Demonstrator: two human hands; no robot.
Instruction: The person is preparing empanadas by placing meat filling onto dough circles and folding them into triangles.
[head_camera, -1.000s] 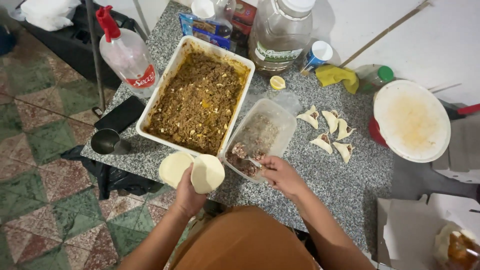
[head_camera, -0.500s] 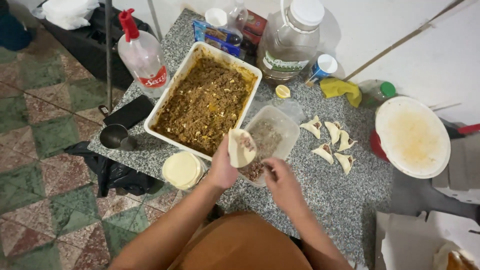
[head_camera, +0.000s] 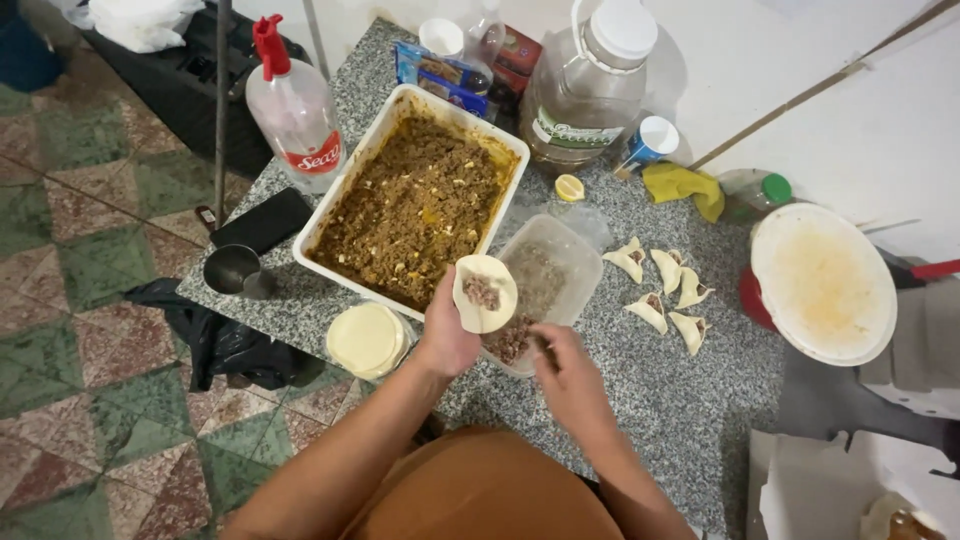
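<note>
Fingers (head_camera: 455, 300) round dough disc (head_camera: 486, 293) w/ filling, above clear tub (head_camera: 570, 262), beside tray (head_camera: 330, 225).

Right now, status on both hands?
Left hand holds dough disc with filling. Right hand at plastic tub, scooping. Nothing in the way.

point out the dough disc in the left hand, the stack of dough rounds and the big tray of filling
dough disc (head_camera: 486, 295), head view, pale edge beside the spoonful of filling
stack of dough rounds (head_camera: 366, 340), head view, top round's middle
tray of filling (head_camera: 388, 127), head view, white left rim
</note>
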